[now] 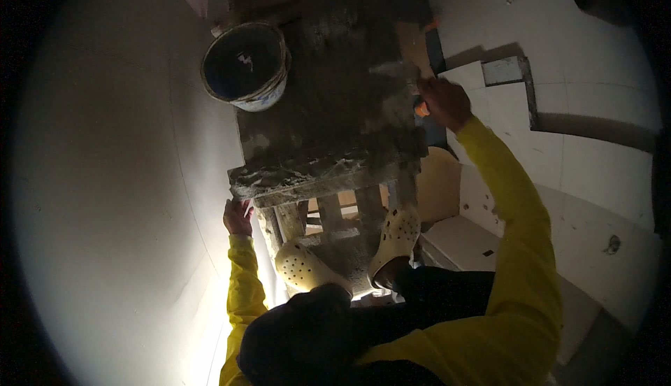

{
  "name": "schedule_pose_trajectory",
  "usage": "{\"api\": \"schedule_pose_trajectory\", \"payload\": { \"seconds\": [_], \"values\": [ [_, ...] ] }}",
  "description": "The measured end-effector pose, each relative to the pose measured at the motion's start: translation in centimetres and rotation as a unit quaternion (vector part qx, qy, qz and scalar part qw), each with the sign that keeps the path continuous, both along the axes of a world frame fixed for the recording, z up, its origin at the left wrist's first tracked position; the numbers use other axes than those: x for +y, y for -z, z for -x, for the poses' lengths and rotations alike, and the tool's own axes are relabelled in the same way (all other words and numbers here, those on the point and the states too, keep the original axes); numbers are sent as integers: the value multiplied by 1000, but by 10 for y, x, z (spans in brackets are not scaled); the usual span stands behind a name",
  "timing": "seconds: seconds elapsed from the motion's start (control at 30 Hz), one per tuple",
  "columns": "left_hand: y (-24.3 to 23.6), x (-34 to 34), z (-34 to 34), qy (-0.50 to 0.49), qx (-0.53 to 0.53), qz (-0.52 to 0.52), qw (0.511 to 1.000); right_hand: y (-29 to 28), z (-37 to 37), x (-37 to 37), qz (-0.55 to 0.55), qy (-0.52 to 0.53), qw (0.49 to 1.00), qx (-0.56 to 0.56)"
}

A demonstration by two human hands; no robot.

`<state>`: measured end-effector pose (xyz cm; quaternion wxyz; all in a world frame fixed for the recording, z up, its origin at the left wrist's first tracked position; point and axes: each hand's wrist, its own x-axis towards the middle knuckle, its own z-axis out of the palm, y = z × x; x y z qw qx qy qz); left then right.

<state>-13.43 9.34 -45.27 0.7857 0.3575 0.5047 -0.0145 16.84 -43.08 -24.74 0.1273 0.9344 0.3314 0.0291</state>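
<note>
My left hand is closed at the left end of a rough wooden board, which forms the near edge of a dark, mortar-stained wooden platform. My right hand is closed at the platform's right side. An orange bit shows beside its fingers, and a pale blurred streak lies to its left, looking like the blade of an orange-handled hand tool; its exact kind cannot be made out. On the platform's left side stands a white bucket with a dirty rim and dark inside.
My feet, in pale perforated clogs, stand on lower wooden slats. A white wall rises close on the left. Stepped white panels and a brown board are at the right. Bright light comes from the lower left.
</note>
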Motion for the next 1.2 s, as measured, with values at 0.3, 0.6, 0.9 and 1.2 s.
{"api": "schedule_pose_trajectory", "payload": {
  "seconds": [0.3, 0.6, 0.9, 1.2],
  "values": [
    [-10, -5, -4, -18, 2, 6, 1000, 80, -128, 17, -151, 5, 984, 90],
    [5, 2, 7, -17, -11, 9, 1000, 88, -85, 44, -247, 86, 939, 222],
    [18, 13, 10, -16, 13, -13, 1000, 20, 44, 15, -354, 66, 926, 109],
    [5, 8, 3, 17, 18, 5, 1000, 50, 175, -71, -102, 40, 972, 208]
  ]
}}
